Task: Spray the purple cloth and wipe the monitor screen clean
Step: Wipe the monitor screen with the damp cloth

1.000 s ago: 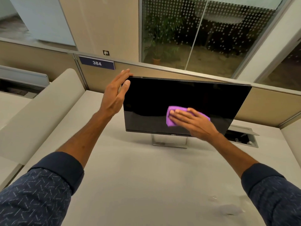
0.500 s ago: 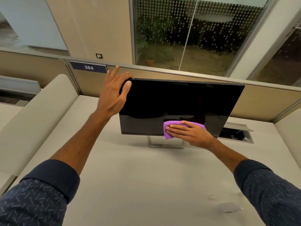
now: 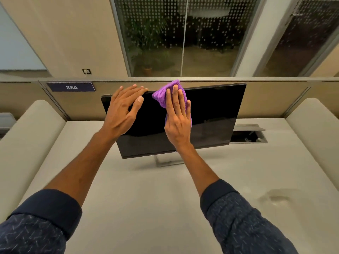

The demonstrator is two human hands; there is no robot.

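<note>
A black monitor (image 3: pixel 211 114) stands on a silver foot on the pale desk (image 3: pixel 146 198), its dark screen facing me. My right hand (image 3: pixel 178 118) lies flat on the purple cloth (image 3: pixel 165 95) and presses it against the upper middle of the screen; the cloth's top pokes over the monitor's upper edge. My left hand (image 3: pixel 124 109) holds the top edge of the monitor just left of the cloth, fingers over the rim and thumb on the screen. No spray bottle is in view.
An open cable hatch (image 3: pixel 247 134) sits in the desk behind the monitor's right side. A low partition with a "384" sign (image 3: pixel 71 87) runs behind. Padded dividers (image 3: pixel 31 143) flank the desk on both sides. A wet smear (image 3: pixel 277 197) marks the desk at the right.
My right hand has swept the cloth from the screen's lower edge up to its top edge. My left hand slid right along the top rim from the corner. The view has shifted.
</note>
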